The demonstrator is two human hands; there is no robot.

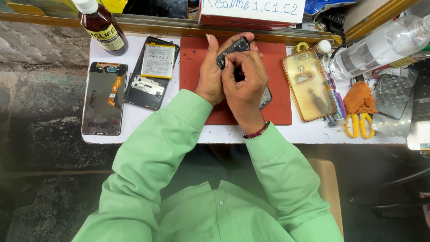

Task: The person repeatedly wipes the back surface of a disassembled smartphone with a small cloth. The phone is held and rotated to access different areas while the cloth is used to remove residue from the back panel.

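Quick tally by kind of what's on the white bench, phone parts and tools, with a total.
Phone parts: 4 – screen panel, opened phone body, small black part in both hands, dark piece under right hand
Phone cases: 1 – clear yellowed case
Bottles: 2 – brown, clear
Scissors: 1 – yellow
Red mats: 1
Total: 9

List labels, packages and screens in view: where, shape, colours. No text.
Brown bottle: far left, white cap, yellow-black label.
Opened phone: left of the red mat, battery with white label.
Display panel: left, face down, dark, orange flex.
Box: top centre, white handwritten label.
Clear bottle: right, lying.
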